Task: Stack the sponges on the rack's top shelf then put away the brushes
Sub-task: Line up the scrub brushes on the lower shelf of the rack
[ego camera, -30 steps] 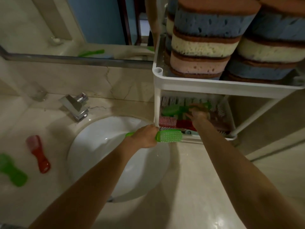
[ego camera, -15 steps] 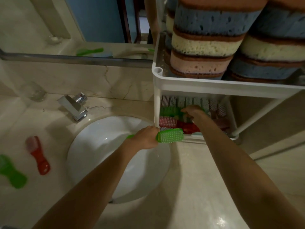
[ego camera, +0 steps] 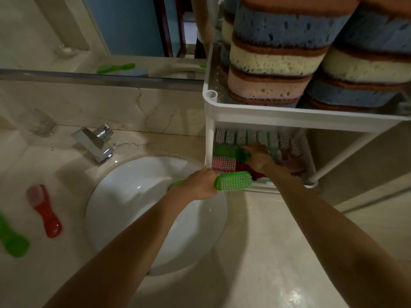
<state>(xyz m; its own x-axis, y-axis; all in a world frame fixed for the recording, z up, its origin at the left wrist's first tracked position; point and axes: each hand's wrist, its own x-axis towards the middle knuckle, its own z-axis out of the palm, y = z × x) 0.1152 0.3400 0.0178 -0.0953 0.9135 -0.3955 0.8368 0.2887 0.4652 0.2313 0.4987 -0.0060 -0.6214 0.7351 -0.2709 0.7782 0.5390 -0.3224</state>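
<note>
Green brush (ego camera: 233, 181) clasped in left hand (ego camera: 198, 185); right hand (ego camera: 259, 157), its hold unclear. Sponges (ego camera: 273, 63) above stacked; 2 counter brushes (ego camera: 44, 212) leftward remain.

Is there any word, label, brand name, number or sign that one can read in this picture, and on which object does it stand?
None: no readable text shows anywhere in the picture.
The sponges, the white rack, the green brush in the left hand, the red brush on the counter and the faucet show no print; the picture is dim and partly blurred.
</note>
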